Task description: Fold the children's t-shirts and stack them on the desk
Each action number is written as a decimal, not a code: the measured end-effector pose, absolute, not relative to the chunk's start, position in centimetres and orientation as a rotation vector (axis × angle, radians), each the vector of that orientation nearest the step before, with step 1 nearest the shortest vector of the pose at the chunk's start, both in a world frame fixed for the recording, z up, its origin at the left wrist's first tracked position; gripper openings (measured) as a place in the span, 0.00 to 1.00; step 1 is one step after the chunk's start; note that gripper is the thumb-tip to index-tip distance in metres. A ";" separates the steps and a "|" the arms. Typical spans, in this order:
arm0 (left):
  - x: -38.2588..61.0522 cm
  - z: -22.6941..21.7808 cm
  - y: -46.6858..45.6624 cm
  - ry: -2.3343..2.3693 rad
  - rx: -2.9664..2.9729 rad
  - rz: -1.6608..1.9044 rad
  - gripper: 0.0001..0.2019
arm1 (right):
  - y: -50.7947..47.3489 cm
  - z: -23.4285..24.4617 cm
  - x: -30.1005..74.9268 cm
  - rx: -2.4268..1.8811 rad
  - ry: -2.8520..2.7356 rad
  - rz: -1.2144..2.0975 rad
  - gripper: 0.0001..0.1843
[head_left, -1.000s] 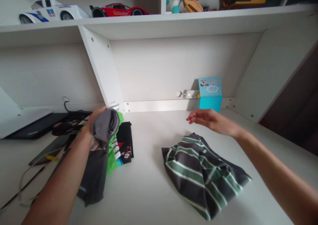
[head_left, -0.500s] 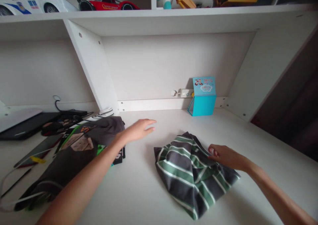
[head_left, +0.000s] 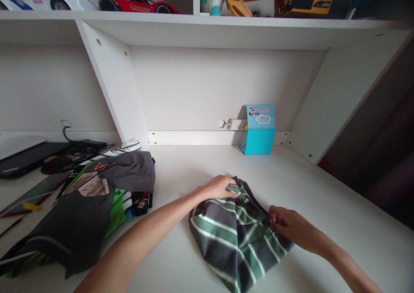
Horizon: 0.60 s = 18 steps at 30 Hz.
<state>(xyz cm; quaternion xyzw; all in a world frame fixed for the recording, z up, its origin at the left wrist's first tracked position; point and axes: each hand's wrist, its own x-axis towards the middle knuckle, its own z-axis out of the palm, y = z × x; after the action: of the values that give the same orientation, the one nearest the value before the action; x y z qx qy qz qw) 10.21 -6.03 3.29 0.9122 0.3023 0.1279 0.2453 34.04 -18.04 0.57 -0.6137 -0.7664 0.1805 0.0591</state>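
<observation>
A crumpled garment (head_left: 223,228) with green, dark grey and white stripes lies on the white desktop; I cannot tell its exact kind. A dark band runs along its upper right edge. My left hand (head_left: 218,187) reaches over its far edge, thumb and fingers closed on the cloth near the top corner. On the other side, my right hand (head_left: 287,225) has its fingers curled round the right end of the dark band. The cloth between the two hands is bunched, and its near corner runs out at the bottom of the view.
To the left lies a heap of clothes (head_left: 129,170), mostly dark grey, beside a black laptop-like device (head_left: 32,157). A blue desk calendar (head_left: 258,140) stands at the back near a power socket (head_left: 237,124). Toy vehicles, among them a red car (head_left: 137,3), occupy the shelf above.
My left hand has come right and down from above the bare desktop and taken hold of the garment's far edge. The right hand stays at the dark band. The view has shifted slightly.
</observation>
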 end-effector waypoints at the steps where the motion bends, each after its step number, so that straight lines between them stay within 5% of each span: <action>1: 9.5 4.3 -6.2 0.802 2.448 0.424 0.13 | -17.9 0.7 33.9 -1.828 -2.333 0.528 0.06; 6: 2.9 12.5 -8.8 0.704 2.179 0.754 0.12 | -16.0 2.7 35.3 -1.834 -2.179 0.126 0.07; 10: -3.1 18.0 -12.1 0.791 2.237 0.282 0.13 | -13.8 3.9 37.8 -1.789 -2.095 -0.054 0.11; 14: -5.0 17.5 -13.0 0.947 2.165 -0.340 0.17 | -12.7 3.9 38.1 -1.789 -2.182 0.070 0.11; 18: -3.0 12.7 -10.9 1.061 2.356 -0.282 0.18 | -12.2 2.9 36.1 -1.747 -2.284 0.232 0.15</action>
<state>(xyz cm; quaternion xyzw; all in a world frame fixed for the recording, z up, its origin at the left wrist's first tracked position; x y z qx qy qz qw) -3.02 -10.92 12.68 0.8734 0.3932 -0.1044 0.2678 36.11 -12.25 2.92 -0.6006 -0.7852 0.0796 0.1281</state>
